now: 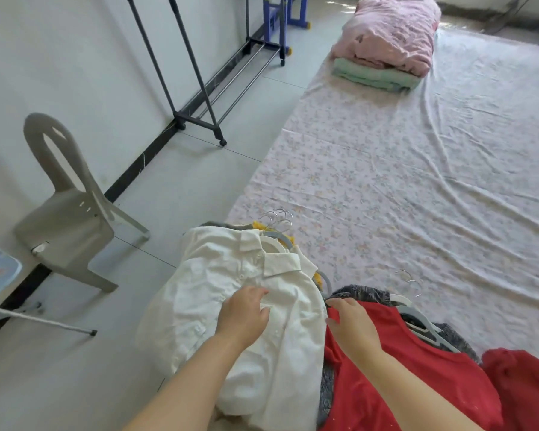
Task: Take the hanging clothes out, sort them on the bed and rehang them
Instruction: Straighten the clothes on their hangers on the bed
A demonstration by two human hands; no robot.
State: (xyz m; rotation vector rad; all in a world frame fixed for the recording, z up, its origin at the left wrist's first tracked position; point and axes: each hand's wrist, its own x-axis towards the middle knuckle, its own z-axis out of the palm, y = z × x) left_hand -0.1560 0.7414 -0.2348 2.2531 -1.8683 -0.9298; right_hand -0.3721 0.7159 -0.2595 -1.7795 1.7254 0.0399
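Below, left hand (242, 314) flat on white shirt (199, 275) (collared), right hand (352, 325) spread over red top (417, 371)

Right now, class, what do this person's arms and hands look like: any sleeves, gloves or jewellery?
The left hand and right hand are bare, and so are both forearms to the frame's edge: no sleeve, glove, watch or bracelet shows, nor any ring I can make out.
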